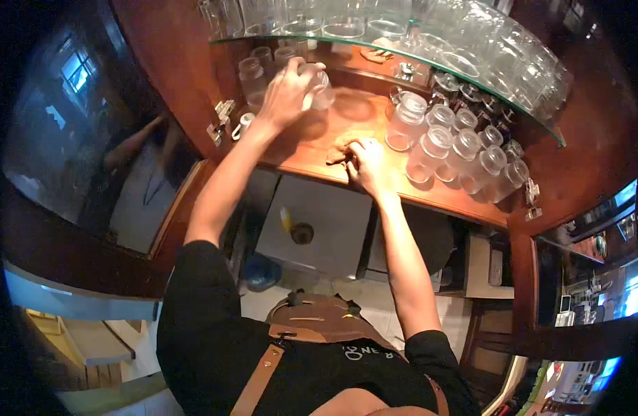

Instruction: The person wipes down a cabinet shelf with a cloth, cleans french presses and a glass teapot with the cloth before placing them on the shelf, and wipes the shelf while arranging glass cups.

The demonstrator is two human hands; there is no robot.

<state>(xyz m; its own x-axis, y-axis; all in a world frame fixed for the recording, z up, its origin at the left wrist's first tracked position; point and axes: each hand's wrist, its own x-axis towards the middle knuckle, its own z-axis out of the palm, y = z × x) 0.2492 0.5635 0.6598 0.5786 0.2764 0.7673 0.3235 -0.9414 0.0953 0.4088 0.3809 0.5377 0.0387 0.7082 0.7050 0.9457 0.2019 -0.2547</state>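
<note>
My left hand [289, 95] reaches into the wooden cabinet, its fingers closed on a clear glass jar [323, 92]. Beside that hand, at the left, stands another glass jar [252, 78]. My right hand [368, 161] is near the front edge of the cabinet shelf [302, 154], gripping a bunched brown cloth [340, 148] that touches the wood. To the right of the cloth stand several clear glass jars [437, 143] in rows; stemmed glasses [447, 83] are behind them.
A curved glass shelf [402, 47] full of drinking glasses hangs above. Cabinet doors stand open at the left [97, 139] and right [589, 270], with metal hinges [222, 119] near my left forearm. Below the shelf is a grey surface [326, 225].
</note>
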